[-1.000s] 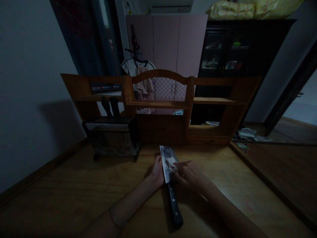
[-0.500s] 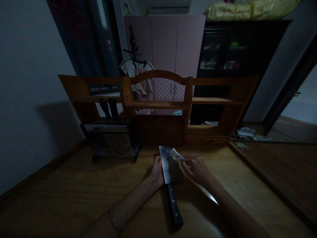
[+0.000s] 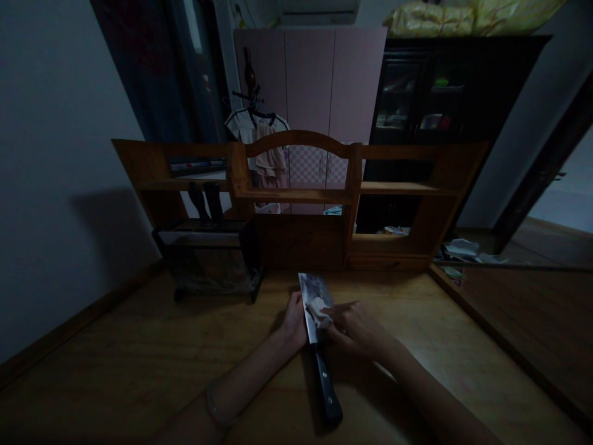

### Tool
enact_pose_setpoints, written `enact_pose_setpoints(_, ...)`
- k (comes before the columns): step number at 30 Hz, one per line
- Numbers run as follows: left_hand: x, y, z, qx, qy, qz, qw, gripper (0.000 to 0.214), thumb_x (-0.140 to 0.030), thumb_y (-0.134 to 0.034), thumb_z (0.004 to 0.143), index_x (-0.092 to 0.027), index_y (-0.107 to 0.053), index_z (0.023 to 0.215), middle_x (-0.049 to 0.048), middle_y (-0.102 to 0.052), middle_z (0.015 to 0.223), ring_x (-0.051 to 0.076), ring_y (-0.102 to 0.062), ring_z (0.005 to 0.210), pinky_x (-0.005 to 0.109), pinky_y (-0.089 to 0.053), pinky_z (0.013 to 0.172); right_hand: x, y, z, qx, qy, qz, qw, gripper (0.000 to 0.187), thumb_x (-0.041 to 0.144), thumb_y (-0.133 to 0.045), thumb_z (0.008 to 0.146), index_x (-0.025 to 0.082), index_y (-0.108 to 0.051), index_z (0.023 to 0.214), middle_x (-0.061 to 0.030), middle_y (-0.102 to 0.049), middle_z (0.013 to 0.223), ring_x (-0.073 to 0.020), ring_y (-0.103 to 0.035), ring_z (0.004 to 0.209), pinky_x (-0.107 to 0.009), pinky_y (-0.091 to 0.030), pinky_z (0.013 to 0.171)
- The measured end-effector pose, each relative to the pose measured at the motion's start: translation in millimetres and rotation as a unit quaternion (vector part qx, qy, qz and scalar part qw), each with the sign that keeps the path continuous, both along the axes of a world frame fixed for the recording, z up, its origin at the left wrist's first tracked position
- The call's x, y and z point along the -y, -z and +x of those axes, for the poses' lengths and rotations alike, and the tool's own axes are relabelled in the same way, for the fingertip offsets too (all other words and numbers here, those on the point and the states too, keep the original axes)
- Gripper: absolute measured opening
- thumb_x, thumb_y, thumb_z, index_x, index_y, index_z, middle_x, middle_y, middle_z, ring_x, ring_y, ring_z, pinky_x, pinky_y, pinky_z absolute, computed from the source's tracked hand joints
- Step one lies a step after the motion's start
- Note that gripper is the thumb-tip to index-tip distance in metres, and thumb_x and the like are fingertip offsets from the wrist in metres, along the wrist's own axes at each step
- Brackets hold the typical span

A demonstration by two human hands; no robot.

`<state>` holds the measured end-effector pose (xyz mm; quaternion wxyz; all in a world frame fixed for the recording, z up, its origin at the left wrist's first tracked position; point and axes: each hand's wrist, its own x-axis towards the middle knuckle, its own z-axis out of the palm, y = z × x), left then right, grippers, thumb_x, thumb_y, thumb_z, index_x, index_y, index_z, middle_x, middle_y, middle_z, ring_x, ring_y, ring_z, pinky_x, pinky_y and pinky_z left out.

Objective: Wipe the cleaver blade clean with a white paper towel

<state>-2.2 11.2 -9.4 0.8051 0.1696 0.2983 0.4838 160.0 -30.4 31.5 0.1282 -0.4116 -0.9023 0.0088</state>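
Note:
A cleaver [image 3: 315,285] with a broad, smeared metal blade and a black riveted handle [image 3: 328,389] is tilted above the wooden table, its handle toward me. My left hand [image 3: 294,320] grips the blade from the left edge, its fingers hidden behind the metal. Pinched in my right hand [image 3: 354,324] is a crumpled white tissue or cloth [image 3: 319,311], pressed on the blade's lower half, close to the handle. Part of the blade is covered by the right fingers.
A knife block [image 3: 208,262] holding two black-handled knives [image 3: 206,203] stands at the left. Behind the table [image 3: 185,352] rises a wooden shelf unit [image 3: 296,196]. A raised wooden edge [image 3: 500,340] runs along the right side.
My right hand has moved the white tissue or cloth down and left along the blade, from its upper right toward the handle. My left hand and the cleaver stay nearly still.

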Motion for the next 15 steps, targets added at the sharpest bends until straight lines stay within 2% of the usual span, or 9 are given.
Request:
enact_pose_setpoints(5, 1.6, 0.7, -1.8, 0.015, 0.021, 0.026, 0.999, 0.032, -0.038, -0.044, 0.084, -0.011, -0.061, 0.085, 0.0108, -0.066, 0.076, 0.022, -0.063, 0.069, 0.035, -0.05, 0.074, -8.0, 0.2, 11.7, 0.075, 0.014, 0.03, 0.997, 0.036, 0.036, -0.045, 0.094, 0.016, -0.068, 0.075, -0.0073, -0.068, 0.071, -0.0175, -0.061, 0.062, -0.029, -0.026, 0.057)
enact_pose_setpoints(9, -0.4, 4.1, -2.4, 0.017, 0.02, 0.033, 0.999, 0.033, -0.038, -0.044, 0.084, -0.01, -0.062, 0.087, 0.0115, -0.067, 0.078, 0.024, -0.064, 0.071, 0.037, -0.05, 0.077, -12.0, 2.5, 17.7, 0.077, 0.017, 0.046, 0.996, 0.036, 0.035, -0.049, 0.091, 0.018, -0.066, 0.064, -0.0056, -0.065, 0.064, -0.0159, -0.057, 0.056, -0.03, -0.021, 0.054)
enact_pose_setpoints(12, -0.7, 5.0, -1.9, 0.012, 0.017, 0.036, 0.999, 0.034, -0.038, -0.044, 0.085, -0.01, -0.063, 0.087, 0.0118, -0.067, 0.08, 0.023, -0.064, 0.072, 0.035, -0.05, 0.077, -15.1, 3.9, 21.8, 0.065, 0.046, 0.052, 0.996, 0.035, 0.033, -0.052, 0.087, 0.017, -0.065, 0.059, -0.0067, -0.064, 0.06, -0.0165, -0.058, 0.056, -0.029, -0.023, 0.055)
enact_pose_setpoints(15, 0.5, 3.4, -1.7, 0.02, 0.014, 0.037, 0.999, 0.035, -0.037, -0.045, 0.085, -0.009, -0.064, 0.092, 0.0119, -0.068, 0.085, 0.022, -0.064, 0.075, 0.033, -0.049, 0.078, -16.0, 1.9, 22.0, 0.037, 0.078, 0.066, 0.994, 0.036, 0.03, -0.045, 0.092, 0.016, -0.067, 0.067, -0.0088, -0.067, 0.069, -0.0193, -0.062, 0.067, -0.028, -0.031, 0.061)
